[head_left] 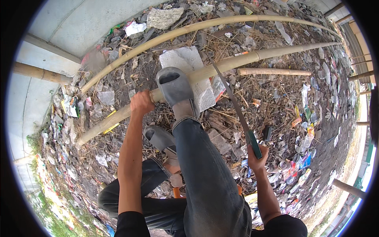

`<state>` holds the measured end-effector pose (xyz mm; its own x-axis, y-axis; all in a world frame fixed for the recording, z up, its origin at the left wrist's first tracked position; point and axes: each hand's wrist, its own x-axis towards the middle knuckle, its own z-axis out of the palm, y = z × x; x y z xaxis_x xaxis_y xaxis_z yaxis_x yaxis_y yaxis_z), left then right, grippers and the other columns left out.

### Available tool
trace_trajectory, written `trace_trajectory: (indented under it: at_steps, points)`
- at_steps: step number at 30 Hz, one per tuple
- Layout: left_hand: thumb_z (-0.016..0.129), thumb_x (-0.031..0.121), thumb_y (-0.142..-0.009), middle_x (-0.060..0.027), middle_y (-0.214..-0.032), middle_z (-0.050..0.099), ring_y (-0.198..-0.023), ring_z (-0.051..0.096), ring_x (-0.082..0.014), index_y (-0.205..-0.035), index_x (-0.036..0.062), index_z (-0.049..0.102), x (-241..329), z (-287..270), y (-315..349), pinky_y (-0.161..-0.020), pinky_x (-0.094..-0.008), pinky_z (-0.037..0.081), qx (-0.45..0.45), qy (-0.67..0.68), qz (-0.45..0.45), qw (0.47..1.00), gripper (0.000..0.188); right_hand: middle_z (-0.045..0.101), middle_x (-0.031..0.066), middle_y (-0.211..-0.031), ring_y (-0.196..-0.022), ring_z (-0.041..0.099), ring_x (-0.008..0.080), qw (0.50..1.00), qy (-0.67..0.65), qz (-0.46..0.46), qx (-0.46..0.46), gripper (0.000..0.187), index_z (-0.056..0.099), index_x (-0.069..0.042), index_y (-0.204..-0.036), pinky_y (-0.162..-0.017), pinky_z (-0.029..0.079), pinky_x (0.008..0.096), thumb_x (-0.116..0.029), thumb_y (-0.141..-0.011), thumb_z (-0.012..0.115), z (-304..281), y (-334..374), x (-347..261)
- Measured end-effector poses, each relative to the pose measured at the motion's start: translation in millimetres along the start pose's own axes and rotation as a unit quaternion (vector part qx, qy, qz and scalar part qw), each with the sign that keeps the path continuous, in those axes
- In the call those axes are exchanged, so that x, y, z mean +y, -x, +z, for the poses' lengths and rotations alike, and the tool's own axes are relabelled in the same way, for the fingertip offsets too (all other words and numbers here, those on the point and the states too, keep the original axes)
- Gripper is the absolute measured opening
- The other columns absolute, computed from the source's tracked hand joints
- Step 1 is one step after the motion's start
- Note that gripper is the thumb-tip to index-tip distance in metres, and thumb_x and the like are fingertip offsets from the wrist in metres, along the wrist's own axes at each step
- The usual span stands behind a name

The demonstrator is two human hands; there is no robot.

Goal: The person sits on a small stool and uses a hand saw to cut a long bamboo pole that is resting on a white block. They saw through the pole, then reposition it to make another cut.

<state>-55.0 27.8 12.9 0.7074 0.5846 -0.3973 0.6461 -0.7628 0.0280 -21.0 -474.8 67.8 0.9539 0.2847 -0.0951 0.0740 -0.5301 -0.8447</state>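
Observation:
My left hand (142, 102) is wrapped round a long bamboo pole (237, 61) near its left end. One of my feet, in a grey clog (173, 85), presses on the same pole where it crosses a pale flat slab (205, 94). In my right hand (257, 157) is the dark green handle of a hand saw (239, 112). The saw's long blade slants up and left, its far part meeting the pole just right of the slab. Whether the teeth have cut into the bamboo I cannot tell.
Farther off lies a second long bamboo pole (185, 29), and a short bamboo piece (274, 72) rests right of the blade. A rough stone block (164, 18) sits by the pale wall (75, 23). Plastic scraps and dry straw litter the ground. My other clog (160, 138) is on the ground.

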Motion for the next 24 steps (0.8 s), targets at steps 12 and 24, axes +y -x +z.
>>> trace_trajectory:
  at_steps: [12,24]
  points:
    - [0.074,0.019,-0.077,-0.0256,-0.106,0.075,-0.103,0.073,-0.0416,-0.117,0.0066,0.07,-5.2,0.3,-7.1,-0.095,-0.0485,0.058,0.029,0.003,0.024,0.999,0.043,0.054,0.0018,-0.054,-0.054,0.05,0.0066,0.999,-0.03,0.03,-0.008,0.027,0.065,0.003,-0.07,-0.049,0.04,0.0322,-0.012,-0.092,0.068,27.4,-65.9,-6.1]
    - [0.072,0.017,-0.077,-0.0252,-0.11,0.074,-0.109,0.071,-0.0408,-0.121,0.006,0.07,9.5,-6.4,-10.4,-0.097,-0.0483,0.058,0.026,0.02,0.025,0.999,0.046,0.057,0.0157,-0.058,-0.053,0.056,0.0212,0.995,-0.029,-0.067,0.061,0.027,0.068,0.006,-0.078,-0.057,0.047,0.0391,-0.019,-0.085,0.072,103.0,-184.7,-42.7]
